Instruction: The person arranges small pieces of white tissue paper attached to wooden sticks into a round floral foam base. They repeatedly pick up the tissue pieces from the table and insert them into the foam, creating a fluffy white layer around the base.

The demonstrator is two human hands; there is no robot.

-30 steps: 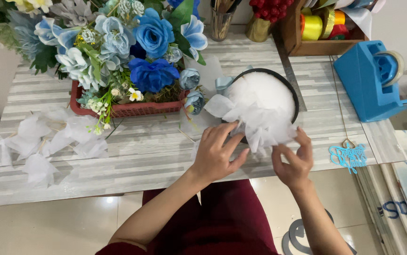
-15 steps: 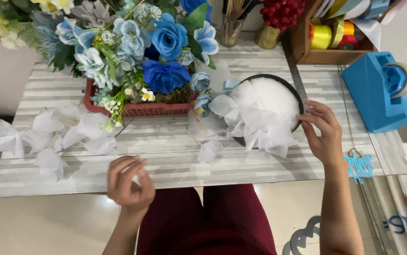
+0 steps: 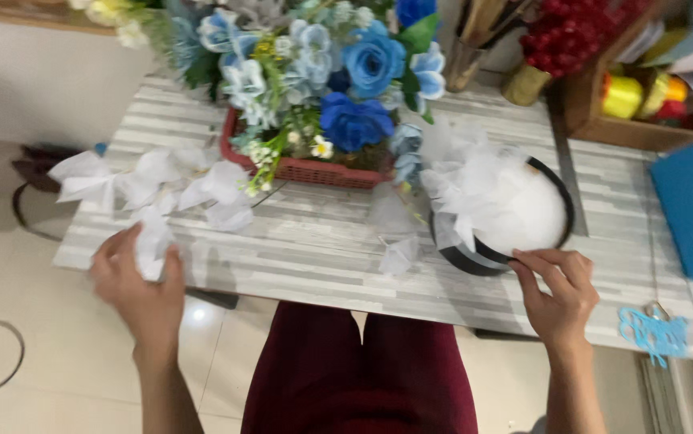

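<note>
Sheer white tulle puffs (image 3: 153, 189) at the left look soft and matt; the table (image 3: 322, 249) shows a smooth grey wood-grain finish; the red basket (image 3: 314, 170) looks woven plastic.

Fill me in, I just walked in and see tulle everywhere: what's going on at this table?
A seated person works at a striped table. Their left hand grips a white tulle piece at the table's near edge, beside more loose tulle pieces. Their right hand steadies the rim of a round black box holding a white foam dome partly dressed in tulle. A red basket of blue flowers stands behind.
</note>
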